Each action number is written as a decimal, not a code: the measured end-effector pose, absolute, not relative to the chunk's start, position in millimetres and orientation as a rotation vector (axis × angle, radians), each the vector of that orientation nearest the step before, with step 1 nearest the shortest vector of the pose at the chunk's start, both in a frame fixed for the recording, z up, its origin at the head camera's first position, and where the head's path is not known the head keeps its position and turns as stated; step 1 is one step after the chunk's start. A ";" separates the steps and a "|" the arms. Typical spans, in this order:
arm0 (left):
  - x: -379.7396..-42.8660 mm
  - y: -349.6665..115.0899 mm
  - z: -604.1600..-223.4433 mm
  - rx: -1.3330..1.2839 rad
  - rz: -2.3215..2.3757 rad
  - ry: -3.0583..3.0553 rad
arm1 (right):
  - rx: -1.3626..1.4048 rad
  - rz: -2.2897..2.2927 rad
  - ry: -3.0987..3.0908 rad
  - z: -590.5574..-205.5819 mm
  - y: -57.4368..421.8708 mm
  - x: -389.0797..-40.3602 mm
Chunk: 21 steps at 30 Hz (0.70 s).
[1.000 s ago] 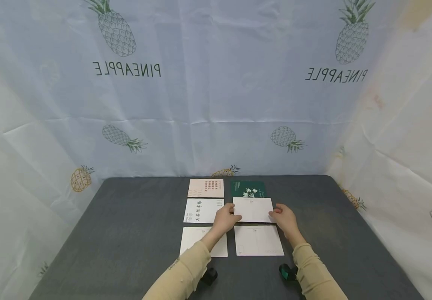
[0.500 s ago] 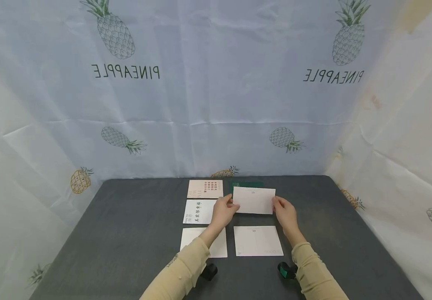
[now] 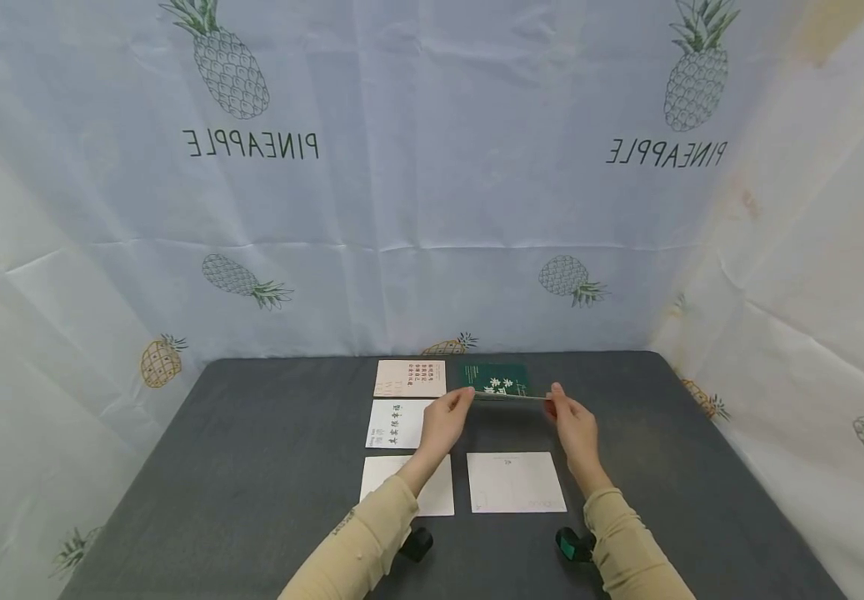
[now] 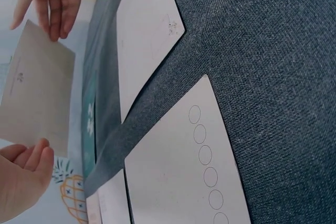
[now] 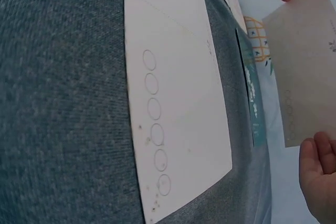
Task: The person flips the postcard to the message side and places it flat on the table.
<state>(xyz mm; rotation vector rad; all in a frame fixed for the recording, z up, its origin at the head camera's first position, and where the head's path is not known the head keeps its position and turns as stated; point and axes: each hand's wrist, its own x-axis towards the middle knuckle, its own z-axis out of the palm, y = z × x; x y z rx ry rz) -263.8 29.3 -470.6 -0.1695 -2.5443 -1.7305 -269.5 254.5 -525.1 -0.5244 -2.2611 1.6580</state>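
Note:
Raised off the table, a white postcard is stretched between both hands. From the head view it appears almost edge-on, as a thin line. My left hand pinches its left end between thumb and fingers, and my right hand holds the right end. Both wrist views show its pale side, with a small printed mark near one edge. Just beyond it lies a green postcard with white lettering, its near edge partly covered. Nearer to me, a blank-looking white postcard with a row of printed circles lies flat.
Left of the hands, a column of cards lies on the dark table: a cream card with red writing, a white card with black writing and a plain white card, partly behind my left forearm. A patterned cloth hangs behind the table.
Both hands have lifted the postcard from the right column and tilted it from facing up to nearly edge-on. The green card, briefly more covered, shows again, and bare table appears below the lifted card.

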 end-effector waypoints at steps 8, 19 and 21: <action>-265.1 24.8 -477.1 -0.136 -1.652 -2.565 | -0.504 1.722 -2.351 -495.3 244.1 -245.4; -266.1 19.5 -493.0 -0.186 -1.626 -2.658 | -0.512 1.634 -2.514 -504.1 242.1 -238.8; -266.6 19.9 -494.4 -0.203 -1.633 -2.669 | -0.483 1.612 -2.542 -505.5 242.8 -240.1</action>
